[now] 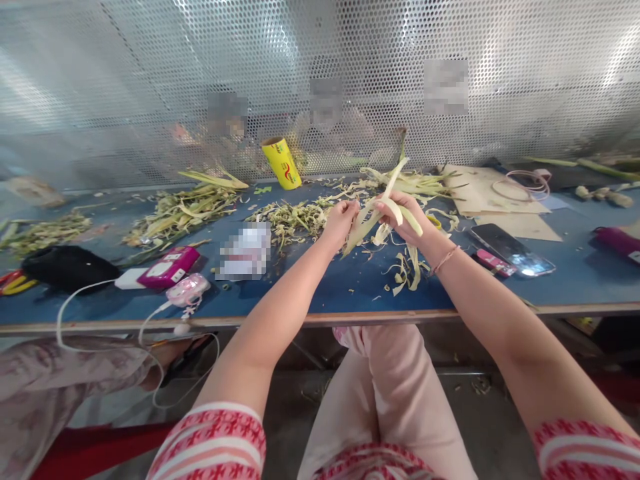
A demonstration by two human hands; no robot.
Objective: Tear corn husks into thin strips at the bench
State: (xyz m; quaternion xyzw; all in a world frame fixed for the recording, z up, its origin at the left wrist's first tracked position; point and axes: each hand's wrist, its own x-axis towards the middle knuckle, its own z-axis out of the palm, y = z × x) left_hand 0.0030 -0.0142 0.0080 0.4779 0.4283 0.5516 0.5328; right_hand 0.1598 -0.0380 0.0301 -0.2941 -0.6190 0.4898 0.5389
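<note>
My right hand (pixel 404 212) is closed around several long, pale green leaf strips (pixel 395 177). One strip points up and away, and others curl over the fingers. My left hand (pixel 342 221) is beside them, thumb and fingertips pinched together; whatever is between them is too small to make out. A broader leaf piece (pixel 361 233) slants down between the two hands. Below and behind the hands lie curled peelings (pixel 407 270) and a heap of shredded leaf bits (pixel 295 220).
A yellow cardboard tube (pixel 283 163) leans near the perforated metal screen (pixel 350 40). Leaf bundles (pixel 193 203) lie left. A purple box (pixel 170 267), a black pouch (pixel 70 265) and a white cable (pixel 60 320) are nearer. To the right are a phone (pixel 513 248) and brown paper (pixel 480 190).
</note>
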